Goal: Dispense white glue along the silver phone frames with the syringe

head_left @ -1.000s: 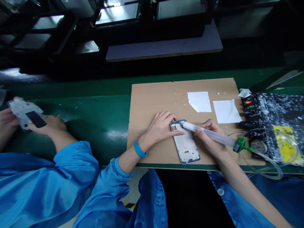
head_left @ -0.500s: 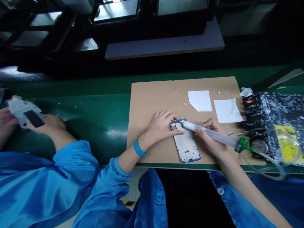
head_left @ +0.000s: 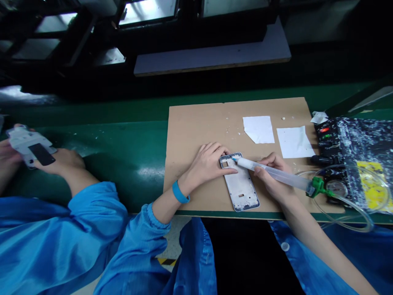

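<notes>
We pressed our left hand [head_left: 206, 164] flat, fingers spread, on the top end of the phone frame [head_left: 240, 182], which lay on the brown board [head_left: 196, 131] near its front edge. Our right hand [head_left: 270, 174] was clenched around the dispensing syringe [head_left: 276, 173], its blue tip touching the frame's upper corner. A clear hose [head_left: 353, 205] ran from the syringe's green end. At the belt's left edge, a co-worker's hand [head_left: 61, 159] held another part [head_left: 29, 143].
</notes>
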{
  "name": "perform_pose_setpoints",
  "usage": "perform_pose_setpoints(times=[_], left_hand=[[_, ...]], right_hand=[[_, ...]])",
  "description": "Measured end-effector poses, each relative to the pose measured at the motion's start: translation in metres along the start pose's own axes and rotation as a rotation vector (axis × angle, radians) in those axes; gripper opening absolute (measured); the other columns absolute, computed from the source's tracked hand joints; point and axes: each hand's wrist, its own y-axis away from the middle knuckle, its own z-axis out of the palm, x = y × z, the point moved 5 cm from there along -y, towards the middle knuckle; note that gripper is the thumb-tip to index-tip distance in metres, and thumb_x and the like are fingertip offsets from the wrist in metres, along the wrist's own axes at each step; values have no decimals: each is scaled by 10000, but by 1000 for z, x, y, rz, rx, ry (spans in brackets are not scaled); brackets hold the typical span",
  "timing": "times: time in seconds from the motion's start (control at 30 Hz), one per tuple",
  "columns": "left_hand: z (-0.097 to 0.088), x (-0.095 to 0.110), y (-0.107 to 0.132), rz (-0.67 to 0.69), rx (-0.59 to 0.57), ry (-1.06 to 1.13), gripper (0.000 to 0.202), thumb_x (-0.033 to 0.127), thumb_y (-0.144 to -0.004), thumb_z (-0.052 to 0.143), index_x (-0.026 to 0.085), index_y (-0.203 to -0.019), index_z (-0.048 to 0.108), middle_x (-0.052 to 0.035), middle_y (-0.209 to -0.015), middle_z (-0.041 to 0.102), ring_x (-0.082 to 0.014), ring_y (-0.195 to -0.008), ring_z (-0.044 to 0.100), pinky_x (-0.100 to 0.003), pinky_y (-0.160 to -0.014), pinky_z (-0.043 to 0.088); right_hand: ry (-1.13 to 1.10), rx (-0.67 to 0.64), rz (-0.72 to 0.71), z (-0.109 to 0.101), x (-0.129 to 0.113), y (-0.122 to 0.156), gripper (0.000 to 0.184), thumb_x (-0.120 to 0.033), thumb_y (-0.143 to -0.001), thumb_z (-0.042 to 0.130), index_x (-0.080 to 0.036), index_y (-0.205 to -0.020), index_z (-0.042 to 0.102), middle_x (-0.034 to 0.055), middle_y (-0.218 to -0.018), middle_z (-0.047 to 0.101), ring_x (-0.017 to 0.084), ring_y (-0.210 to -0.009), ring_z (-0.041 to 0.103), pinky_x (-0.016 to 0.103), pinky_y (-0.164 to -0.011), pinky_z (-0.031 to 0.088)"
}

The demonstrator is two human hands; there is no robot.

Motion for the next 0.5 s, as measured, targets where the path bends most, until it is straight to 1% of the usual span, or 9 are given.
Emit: perform_pose_setpoints(times=[0.27, 0.5], left_hand=[[-1, 0, 0, 20, 11, 0, 677, 918, -1023, 724, 261, -1183, 715, -63, -1210, 774, -291, -1144, 703, -465, -1059, 495], [1, -1, 0, 40, 32, -1, 653, 889, -1022, 757, 258, -1187, 717, -55, -1196, 773, -284, -1135, 707, -457, -1057, 497]], right_hand=[[-21, 8, -43, -1, 0, -1, 547, -770, -921, 936, -309, -928, 640, 18, -784, 727, 220, -666, 627, 365, -604, 486], [-49, -10, -43, -2, 3, -1, 528, -745, -926, 954, -314, -924, 649, 18, -785, 725, 224, -676, 617, 373, -619, 478]])
